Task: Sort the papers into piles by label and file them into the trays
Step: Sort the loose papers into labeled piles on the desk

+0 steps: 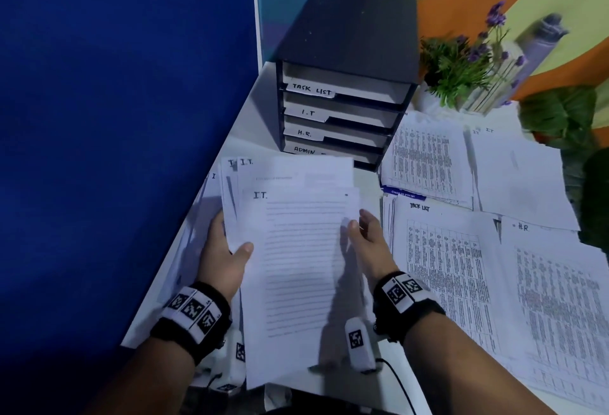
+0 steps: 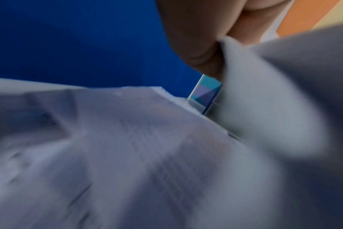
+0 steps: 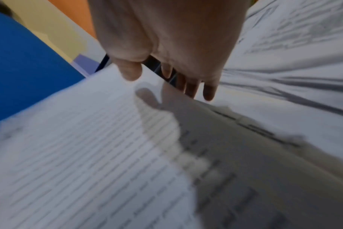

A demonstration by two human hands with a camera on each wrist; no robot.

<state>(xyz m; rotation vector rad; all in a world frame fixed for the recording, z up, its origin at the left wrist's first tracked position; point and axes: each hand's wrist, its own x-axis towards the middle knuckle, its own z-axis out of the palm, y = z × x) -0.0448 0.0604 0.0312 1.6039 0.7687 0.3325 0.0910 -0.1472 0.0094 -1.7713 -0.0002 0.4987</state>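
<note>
My left hand (image 1: 230, 251) grips the left edge of a loose stack of white sheets marked "I.T." (image 1: 296, 266), thumb on top, and holds it above the table's near left corner. My right hand (image 1: 361, 228) is at the stack's right edge with straight fingers (image 3: 196, 88); its thumb (image 3: 130, 72) touches the top sheet (image 3: 78, 155). Just behind the stack stands the black tray unit (image 1: 342, 35), its trays labelled TASK LIST, I.T, H.R. and ADMIN. The left wrist view is blurred: a thumb (image 2: 196, 46) against the held paper (image 2: 264, 108), with more sheets (image 2: 127, 155) below.
Piles lie on the white table to the right: a TASK LIST pile (image 1: 445, 249), an H.R. pile (image 1: 553, 282), I.T. sheets (image 1: 514, 167) and table printouts (image 1: 425, 157). A blue partition (image 1: 115, 118) walls the left. Potted plants (image 1: 461, 68) stand behind the piles.
</note>
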